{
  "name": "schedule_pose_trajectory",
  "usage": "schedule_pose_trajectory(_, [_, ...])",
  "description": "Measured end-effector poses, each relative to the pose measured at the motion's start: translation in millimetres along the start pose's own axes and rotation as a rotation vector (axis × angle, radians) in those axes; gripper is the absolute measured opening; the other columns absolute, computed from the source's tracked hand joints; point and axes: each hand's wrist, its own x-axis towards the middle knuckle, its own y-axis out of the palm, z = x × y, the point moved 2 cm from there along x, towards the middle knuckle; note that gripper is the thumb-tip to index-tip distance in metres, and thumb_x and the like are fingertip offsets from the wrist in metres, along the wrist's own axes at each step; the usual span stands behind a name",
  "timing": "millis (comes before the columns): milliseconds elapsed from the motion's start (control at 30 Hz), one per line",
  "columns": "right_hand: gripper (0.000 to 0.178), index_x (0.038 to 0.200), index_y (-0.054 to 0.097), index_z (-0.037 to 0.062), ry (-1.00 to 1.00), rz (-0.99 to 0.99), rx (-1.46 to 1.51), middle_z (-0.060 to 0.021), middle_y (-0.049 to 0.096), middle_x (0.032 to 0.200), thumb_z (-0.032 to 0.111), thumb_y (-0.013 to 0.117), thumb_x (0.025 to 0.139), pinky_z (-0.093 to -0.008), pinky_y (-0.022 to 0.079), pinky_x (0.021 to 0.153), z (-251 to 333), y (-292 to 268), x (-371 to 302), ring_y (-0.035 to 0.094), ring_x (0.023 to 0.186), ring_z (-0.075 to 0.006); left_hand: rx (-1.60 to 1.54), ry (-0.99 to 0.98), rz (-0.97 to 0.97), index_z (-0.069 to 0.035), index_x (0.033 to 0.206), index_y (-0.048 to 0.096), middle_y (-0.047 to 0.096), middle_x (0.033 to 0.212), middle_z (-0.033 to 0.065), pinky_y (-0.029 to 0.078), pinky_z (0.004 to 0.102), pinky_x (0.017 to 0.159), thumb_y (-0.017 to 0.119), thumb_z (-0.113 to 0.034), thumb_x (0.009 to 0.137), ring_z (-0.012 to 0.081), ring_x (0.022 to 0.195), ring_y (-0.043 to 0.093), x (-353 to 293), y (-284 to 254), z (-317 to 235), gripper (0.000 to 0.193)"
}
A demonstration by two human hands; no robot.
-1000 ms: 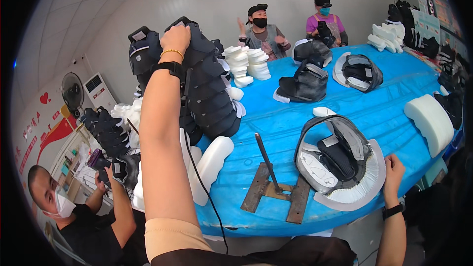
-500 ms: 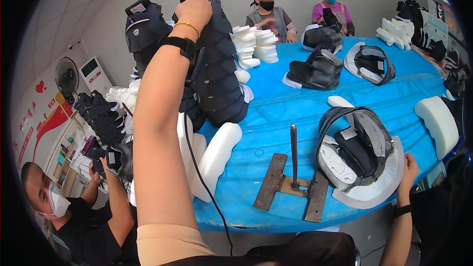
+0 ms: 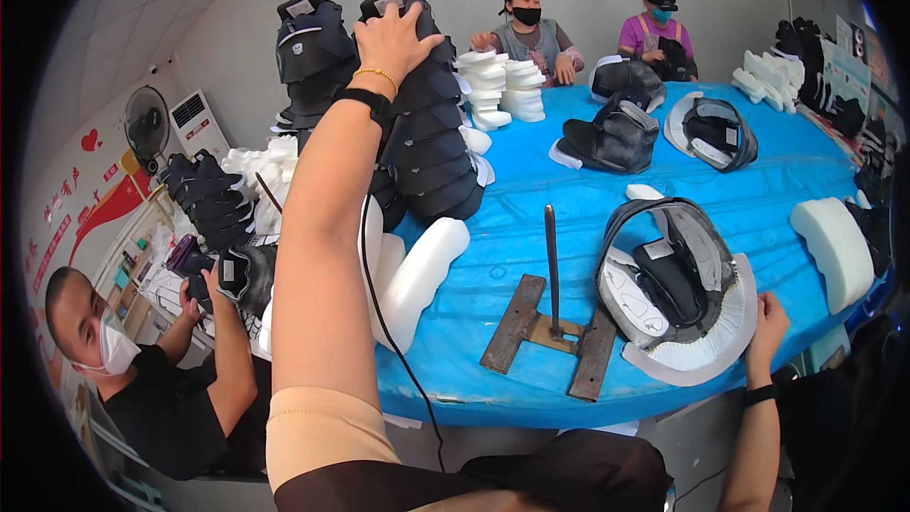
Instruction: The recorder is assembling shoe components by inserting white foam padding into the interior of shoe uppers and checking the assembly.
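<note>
My left hand (image 3: 393, 41) is stretched up on top of a tall stack of black helmet liners (image 3: 427, 123). Its fingers are spread and its thumb stands apart. Beside this stack rises a second stack of dark liners (image 3: 311, 52). In front of me at the right lies an open helmet liner (image 3: 621, 294) with grey and white padding inside and a pale curved rim. My right hand (image 3: 768, 327) is closed at that rim's right edge, its fingers partly hidden. To the liner's left is a rusty metal stand (image 3: 514, 322) with an upright rod.
White foam blocks (image 3: 427, 270) stand beneath my left arm, near a black cable (image 3: 382, 322). Other liners (image 3: 607, 137) and foam pieces (image 3: 488, 90) lie across the blue-covered table (image 3: 517, 218). Two people (image 3: 538, 38) sit opposite; another person (image 3: 180, 398) works at my left, holding something dark.
My left hand has gone from curled over the stack's top to fingers spread. The whole view has shifted slightly. The right hand remains by the liner's rim.
</note>
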Motion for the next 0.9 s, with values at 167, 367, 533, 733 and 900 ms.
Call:
schedule_pose_trajectory(167, [0.020,0.084,0.061,-0.0056,-0.068,-0.023,-0.011,-0.0189,0.060,0.069,0.012,0.058,0.092,-0.0385,0.042,0.059,7.1,1.9,-1.1,0.053,0.059,-0.0225,0.290,0.019,-0.056,-0.033,0.132,0.059,0.050,0.140,0.0055,0.033,0.0664,0.103,0.073,-0.041,0.078,0.0332,0.137,0.039,32.2,-9.0,-10.6,0.056])
schedule_pose_trajectory(367, [0.021,0.082,0.059,-0.0065,-0.053,-0.043,-0.049,-0.0197,0.055,0.065,0.013,0.058,0.091,-0.0390,0.039,0.056,11.8,1.6,-1.2,0.047,0.056,-0.0205,0.080,-0.171,0.140,-0.029,0.133,0.063,0.048,0.143,0.0058,0.039,0.0677,0.100,0.073,-0.061,0.075,0.0413,0.135,0.042,50.7,11.2,-26.4,0.066])
schedule_pose_trajectory(533, [0.020,0.083,0.058,-0.0068,-0.012,-0.045,-0.082,-0.0159,0.051,0.062,0.012,0.058,0.090,-0.0372,0.038,0.054,1.7,-1.3,3.2,0.044,0.057,-0.0150,0.140,-0.083,0.149,-0.027,0.135,0.061,0.054,0.135,0.0090,0.053,0.0510,0.092,0.067,-0.071,0.074,0.0404,0.121,0.056,54.3,25.5,8.2,0.076])
schedule_pose_trajectory(733, [0.022,0.080,0.055,-0.0071,-0.007,-0.039,0.015,-0.0031,0.046,0.064,0.011,0.062,0.090,-0.0306,0.034,0.054,-5.0,-0.5,1.6,0.039,0.066,-0.0070,0.094,-0.037,0.097,-0.028,0.135,0.060,0.060,0.129,0.0138,0.054,0.0497,0.089,0.064,-0.071,0.075,0.0392,0.114,0.062,44.2,45.1,37.5,0.074])
schedule_pose_trajectory(900, [0.023,0.081,0.057,-0.0070,-0.106,-0.112,0.005,-0.0044,0.049,0.064,0.013,0.066,0.088,-0.0294,0.037,0.056,5.3,-1.2,-6.1,0.041,0.066,-0.0064,0.098,-0.009,0.007,-0.027,0.133,0.062,0.061,0.129,0.0147,0.054,0.0504,0.090,0.063,-0.070,0.077,0.0401,0.115,0.061,38.6,50.3,42.7,0.071])
